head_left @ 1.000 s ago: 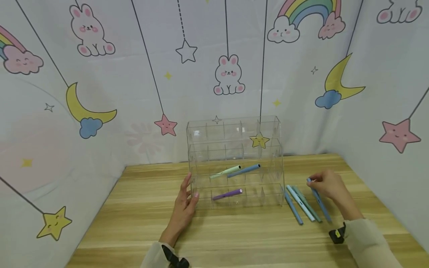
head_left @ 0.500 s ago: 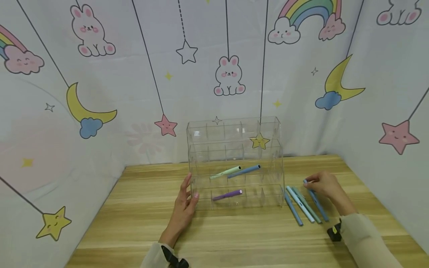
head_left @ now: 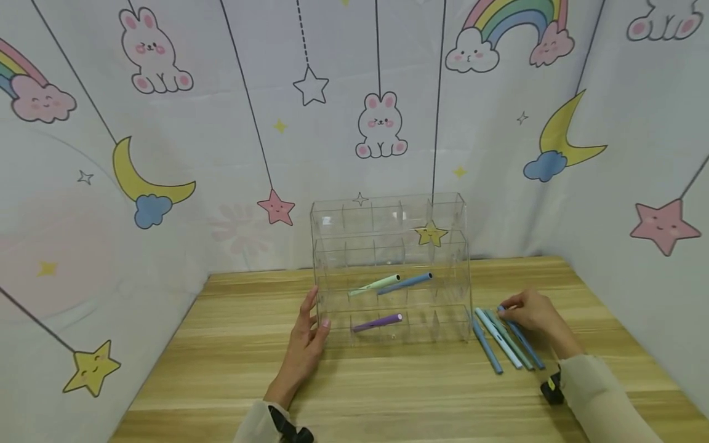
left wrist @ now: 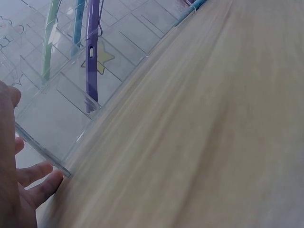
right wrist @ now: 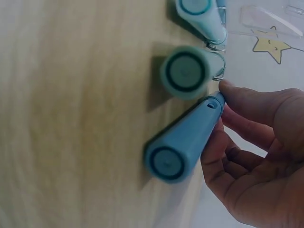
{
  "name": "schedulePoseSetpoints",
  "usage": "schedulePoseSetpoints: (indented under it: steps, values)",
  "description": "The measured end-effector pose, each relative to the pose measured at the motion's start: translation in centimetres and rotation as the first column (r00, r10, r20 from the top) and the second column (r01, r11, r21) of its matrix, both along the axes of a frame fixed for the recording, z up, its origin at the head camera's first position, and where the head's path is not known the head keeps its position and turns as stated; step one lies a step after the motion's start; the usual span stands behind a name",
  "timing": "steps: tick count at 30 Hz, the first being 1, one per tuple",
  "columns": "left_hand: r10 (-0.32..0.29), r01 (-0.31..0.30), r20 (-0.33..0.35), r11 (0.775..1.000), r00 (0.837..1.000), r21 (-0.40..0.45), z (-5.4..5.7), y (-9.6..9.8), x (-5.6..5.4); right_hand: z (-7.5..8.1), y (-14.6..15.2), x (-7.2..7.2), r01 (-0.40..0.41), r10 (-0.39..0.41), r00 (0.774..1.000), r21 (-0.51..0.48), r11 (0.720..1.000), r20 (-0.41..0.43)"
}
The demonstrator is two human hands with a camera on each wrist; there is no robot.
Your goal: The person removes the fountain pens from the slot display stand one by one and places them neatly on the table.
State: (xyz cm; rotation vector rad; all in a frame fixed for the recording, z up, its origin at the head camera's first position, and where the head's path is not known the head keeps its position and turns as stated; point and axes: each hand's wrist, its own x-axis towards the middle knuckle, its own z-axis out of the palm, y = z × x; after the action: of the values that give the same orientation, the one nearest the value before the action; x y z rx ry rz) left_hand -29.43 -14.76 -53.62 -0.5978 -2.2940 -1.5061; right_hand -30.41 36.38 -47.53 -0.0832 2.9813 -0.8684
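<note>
My right hand (head_left: 534,312) pinches the far end of a blue pen (head_left: 526,344) between thumb and fingers. In the right wrist view the pen (right wrist: 173,147) slants over the table, its round near end toward the camera. Beside it lie a green pen (right wrist: 185,71), a pale blue pen (head_left: 504,341) and another blue pen (head_left: 487,347). My left hand (head_left: 301,341) touches the left side of a clear stepped pen organizer (head_left: 390,246), fingers extended. A purple pen (head_left: 376,323) leans in its front row; a light green pen (head_left: 373,285) and a blue pen (head_left: 404,283) lean behind.
The organizer stands at the back of a wood-grain table (head_left: 388,394). Right behind rises a white curtain (head_left: 332,160) printed with rabbits, moons and stars. The loose pens lie close to the organizer's right side.
My right hand has moved slightly left, bringing the blue pen closer to the green one, nearly alongside it. The left hand and the organizer stay where they were.
</note>
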Motion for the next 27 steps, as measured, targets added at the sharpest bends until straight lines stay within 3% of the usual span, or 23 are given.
schedulePoseSetpoints:
  steps: [8,14,20,27]
  values:
    - [0.002,-0.002,0.004,1.0,1.0,-0.011,0.0,0.0,0.1,0.0,-0.2,0.3,0.0,0.0,1.0,-0.002,1.0,-0.028]
    - [0.0,0.0,-0.001,1.0,1.0,-0.017,0.0,0.1,0.0,0.5,-1.0,0.9,0.088,-0.091,0.993,-0.053,0.995,-0.07]
    - [0.0,-0.001,-0.008,1.0,1.0,-0.021,0.1,0.1,0.0,2.5,-2.6,1.6,0.167,-0.202,0.951,-0.158,0.973,-0.235]
    - [0.006,-0.006,-0.017,1.0,1.0,-0.02,0.1,0.0,0.0,5.4,-4.6,2.5,0.157,-0.231,0.906,-0.224,0.962,-0.356]
